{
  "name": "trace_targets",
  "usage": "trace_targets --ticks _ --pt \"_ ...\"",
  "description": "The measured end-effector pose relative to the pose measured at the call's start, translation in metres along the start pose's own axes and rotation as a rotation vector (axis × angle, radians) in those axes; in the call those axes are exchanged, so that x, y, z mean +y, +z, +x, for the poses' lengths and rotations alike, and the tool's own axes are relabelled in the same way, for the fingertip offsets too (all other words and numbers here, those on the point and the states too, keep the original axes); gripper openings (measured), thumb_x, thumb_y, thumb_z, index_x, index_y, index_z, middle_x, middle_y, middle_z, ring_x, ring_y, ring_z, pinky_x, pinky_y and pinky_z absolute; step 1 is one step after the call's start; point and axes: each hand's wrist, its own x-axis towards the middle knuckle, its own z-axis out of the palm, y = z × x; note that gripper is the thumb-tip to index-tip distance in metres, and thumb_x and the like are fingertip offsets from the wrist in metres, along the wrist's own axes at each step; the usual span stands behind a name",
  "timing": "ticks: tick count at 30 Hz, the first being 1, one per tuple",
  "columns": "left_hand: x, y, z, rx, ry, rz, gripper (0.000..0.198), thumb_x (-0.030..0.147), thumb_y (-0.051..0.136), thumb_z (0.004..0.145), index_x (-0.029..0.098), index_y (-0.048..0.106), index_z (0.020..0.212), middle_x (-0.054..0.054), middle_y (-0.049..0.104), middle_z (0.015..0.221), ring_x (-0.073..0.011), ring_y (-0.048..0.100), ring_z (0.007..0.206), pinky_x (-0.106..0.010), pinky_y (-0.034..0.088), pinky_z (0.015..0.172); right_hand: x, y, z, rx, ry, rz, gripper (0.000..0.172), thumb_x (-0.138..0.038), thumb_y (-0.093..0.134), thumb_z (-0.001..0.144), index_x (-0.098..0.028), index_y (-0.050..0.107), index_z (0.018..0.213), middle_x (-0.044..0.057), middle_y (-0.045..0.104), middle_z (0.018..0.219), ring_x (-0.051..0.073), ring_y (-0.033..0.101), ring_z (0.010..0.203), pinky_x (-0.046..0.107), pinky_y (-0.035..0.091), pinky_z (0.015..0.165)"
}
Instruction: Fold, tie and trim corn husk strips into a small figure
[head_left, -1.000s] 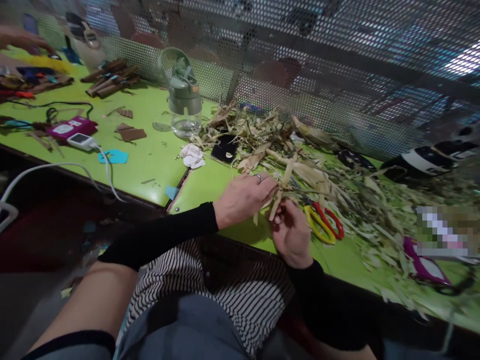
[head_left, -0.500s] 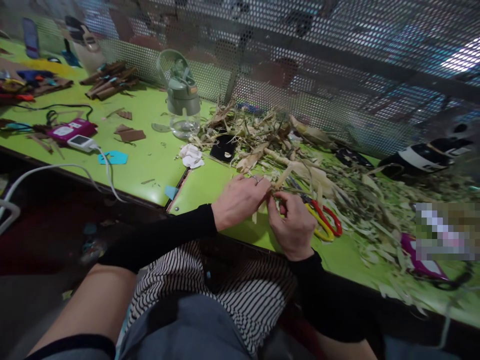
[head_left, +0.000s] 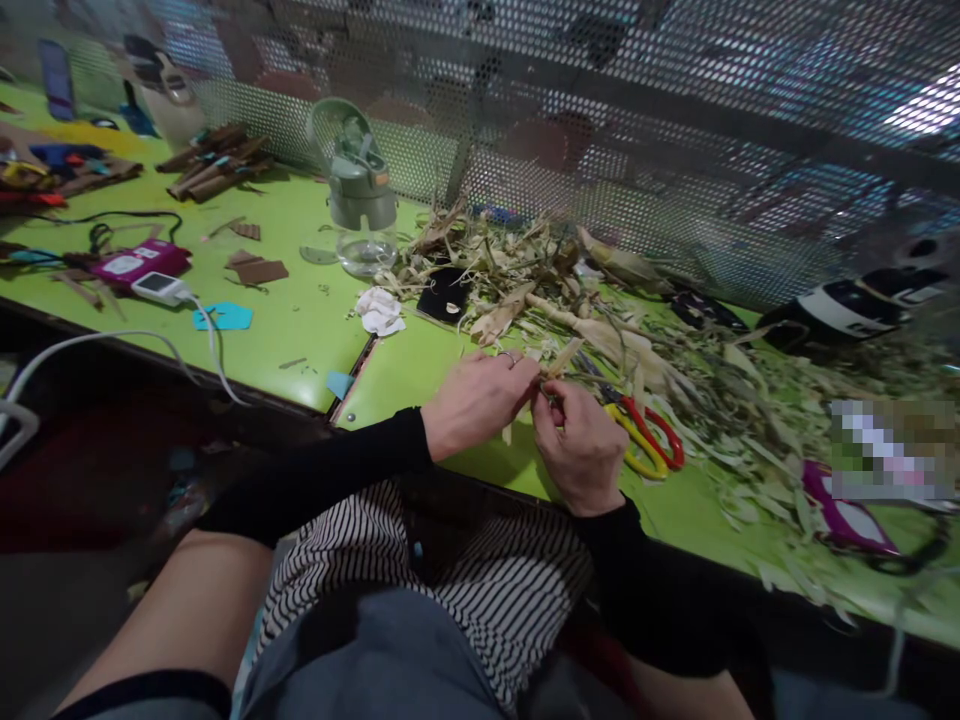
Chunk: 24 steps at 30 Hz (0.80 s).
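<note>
My left hand (head_left: 480,402) and my right hand (head_left: 583,440) meet over the near edge of the green table, fingertips almost touching. Both are closed in a pinch on a pale dry husk strip (head_left: 564,356), whose end pokes up above the fingers. The fingers hide most of it. A ring sits on one left finger. Just right of my right hand lie scissors (head_left: 654,440) with one red and one yellow handle, blades partly covered. Behind the hands spreads a heap of dry husks and shreds (head_left: 525,255).
A green-lidded clear bottle (head_left: 363,200) stands at the back left of the heap, near crumpled tissue (head_left: 380,311). A black flat object (head_left: 442,294) lies among husks. Dark bottle (head_left: 847,312) at right. Purple-and-white device (head_left: 142,262) and white cable (head_left: 214,345) at left. Perforated metal screen (head_left: 540,120) behind.
My hands stay together on the husk strip, with the right fingers shifting very slightly toward the left hand. The view moves a little; nothing else on the table visibly changes.
</note>
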Motion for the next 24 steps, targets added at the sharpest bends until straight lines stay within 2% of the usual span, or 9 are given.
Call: trace_targets --ticks 3,6,8,10,12,14,16,19,24 --pt "-0.006 0.004 0.003 0.017 -0.03 -0.071 0.026 0.022 0.04 0.109 0.015 0.066 0.111 -0.01 0.072 0.101 -0.0185 0.066 0.088 -0.032 0.05 0.084 -0.002 -0.002 0.003 -0.041 0.11 0.119 0.019 -0.03 0.059 0.103 -0.019 0.073 0.096 0.004 0.071 0.072 0.016 0.063 0.062 0.028 0.042 0.059" --pt "-0.016 0.006 0.009 0.078 -0.079 -0.218 0.028 0.027 0.039 0.109 0.016 0.065 0.102 -0.008 0.071 0.098 -0.0177 0.064 0.084 -0.032 0.05 0.08 -0.002 -0.008 0.009 -0.111 0.333 0.35 0.022 -0.042 0.065 0.099 -0.02 0.07 0.101 -0.003 0.059 0.063 0.013 0.052 0.053 0.028 0.04 0.054" --pt "-0.022 0.003 0.013 0.099 -0.099 -0.393 0.027 0.026 0.042 0.108 0.017 0.062 0.093 -0.005 0.07 0.091 -0.0162 0.063 0.084 -0.03 0.05 0.08 0.0 -0.012 0.012 -0.133 0.517 0.513 0.028 -0.048 0.067 0.097 -0.021 0.066 0.104 -0.006 0.053 0.062 0.012 0.044 0.05 0.027 0.036 0.049" --pt "-0.023 0.0 0.015 0.054 -0.132 -0.65 0.027 0.027 0.043 0.107 0.017 0.06 0.089 -0.002 0.067 0.086 -0.0133 0.064 0.08 -0.027 0.05 0.077 0.001 -0.012 0.013 -0.133 0.66 0.668 0.032 -0.053 0.066 0.096 -0.022 0.064 0.102 -0.005 0.053 0.066 0.012 0.043 0.052 0.027 0.034 0.047" --pt "-0.021 -0.001 0.017 -0.007 -0.166 -0.911 0.027 0.028 0.041 0.108 0.017 0.059 0.09 -0.001 0.067 0.089 -0.0101 0.065 0.076 -0.024 0.05 0.075 0.0 -0.009 0.012 -0.131 0.775 0.855 0.035 -0.058 0.067 0.093 -0.023 0.061 0.098 -0.005 0.052 0.068 0.012 0.042 0.054 0.026 0.033 0.047" --pt "-0.017 0.001 0.018 -0.025 -0.189 -1.044 0.028 0.029 0.04 0.108 0.017 0.058 0.092 -0.001 0.068 0.092 -0.0086 0.065 0.074 -0.023 0.05 0.074 -0.006 -0.004 0.009 -0.149 0.886 1.056 0.038 -0.061 0.07 0.091 -0.025 0.06 0.096 -0.007 0.047 0.066 0.01 0.037 0.051 0.026 0.032 0.047" --pt "-0.015 0.006 0.019 0.017 -0.184 -0.96 0.028 0.029 0.04 0.108 0.017 0.059 0.091 -0.002 0.068 0.091 -0.0095 0.064 0.076 -0.023 0.05 0.074 -0.015 0.0 0.006 -0.184 0.951 1.172 0.039 -0.06 0.074 0.089 -0.025 0.06 0.094 -0.009 0.045 0.064 0.009 0.033 0.05 0.025 0.03 0.046" --pt "-0.015 0.015 0.02 0.116 -0.119 -0.552 0.027 0.029 0.043 0.108 0.016 0.063 0.094 -0.004 0.071 0.092 -0.0137 0.063 0.083 -0.027 0.05 0.079 -0.027 0.002 0.006 -0.238 1.001 1.229 0.04 -0.056 0.084 0.082 -0.024 0.06 0.086 -0.009 0.044 0.063 0.008 0.03 0.05 0.024 0.025 0.045" --pt "-0.013 0.019 0.021 0.138 -0.002 -0.032 0.036 0.023 0.033 0.111 0.016 0.068 0.106 -0.008 0.073 0.099 -0.0179 0.065 0.086 -0.033 0.047 0.087 -0.034 0.005 0.016 -0.073 1.289 1.507 0.059 -0.069 0.09 0.067 -0.025 0.05 0.073 -0.015 0.022 0.053 0.006 0.014 0.044 0.023 0.018 0.039"
